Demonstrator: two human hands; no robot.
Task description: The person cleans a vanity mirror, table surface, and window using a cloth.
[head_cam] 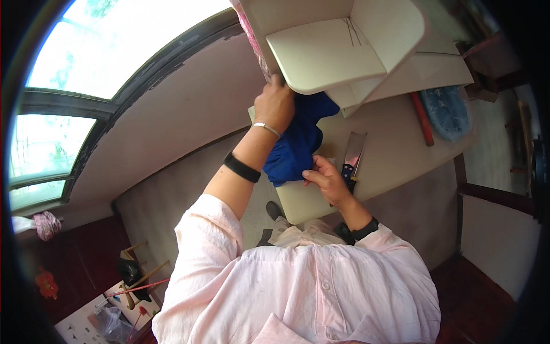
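A blue cloth (296, 148) lies bunched over the left end of a pale table (395, 146), partly below a white shelf unit (326, 51). My left hand (275, 103) reaches to the cloth's far left side, beside the rounded shelf corner; its fingertips are partly hidden, so its grip is unclear. Between thumb and fingers, my right hand (324, 176) pinches the cloth's near right edge. Just right of that hand lie a cleaver (353, 155) with a dark riveted handle and another tool with a black and yellow handle, partly hidden.
A red rod-like object (422, 119) and a blue item in clear plastic (447, 112) lie farther right on the table. Thin dark sticks or wires (353, 32) rest on the white shelf. A window (56, 142) and wall run along the left. A wooden stool or rack (144, 275) stands lower left.
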